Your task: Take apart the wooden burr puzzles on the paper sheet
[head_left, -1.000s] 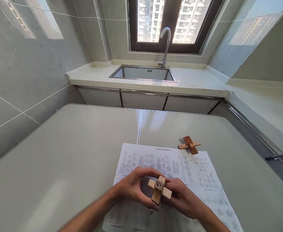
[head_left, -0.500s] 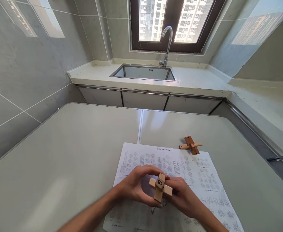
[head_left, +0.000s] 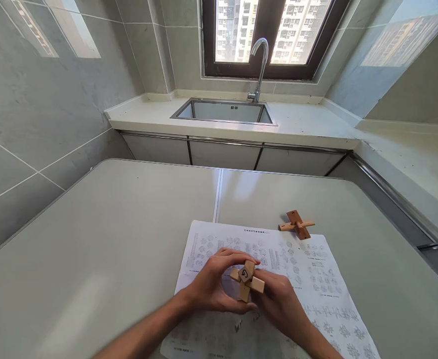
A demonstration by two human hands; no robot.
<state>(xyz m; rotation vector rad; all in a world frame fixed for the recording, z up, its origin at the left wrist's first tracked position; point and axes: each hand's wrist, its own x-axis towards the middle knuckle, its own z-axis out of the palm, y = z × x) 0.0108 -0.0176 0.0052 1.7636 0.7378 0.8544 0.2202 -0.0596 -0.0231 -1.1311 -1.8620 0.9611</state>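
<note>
While both hands work close together above the near end of the tabletop (head_left: 92, 239), a pale wooden cross puzzle (head_left: 246, 282) sits pinched between them. The left hand (head_left: 213, 286) curls round it from the left, fingers arched over the top and thumb underneath, gripping the left side of the puzzle. The right hand (head_left: 275, 299) closes on it from the right and from below, its fingers hidden behind the wood. One bar of the puzzle points toward the person, and its square end carries a dark mark that is too small to read. The puzzle is held up off the surface, over a printed instruction sheet (head_left: 309, 279) that lies flat on the tabletop and is covered with small diagrams and lines of print. Both forearms reach in from the near edge, the left one crossing the bare grey surface, the right one lying over the paper.

Just past the far right corner of the sheet rests a second wooden cross puzzle (head_left: 297, 225), darker and more orange, well apart from the hands. Beyond the tabletop runs a pale counter with a steel sink (head_left: 224, 111) and a curved tap (head_left: 259, 65) under a dark-framed window (head_left: 267, 35).
</note>
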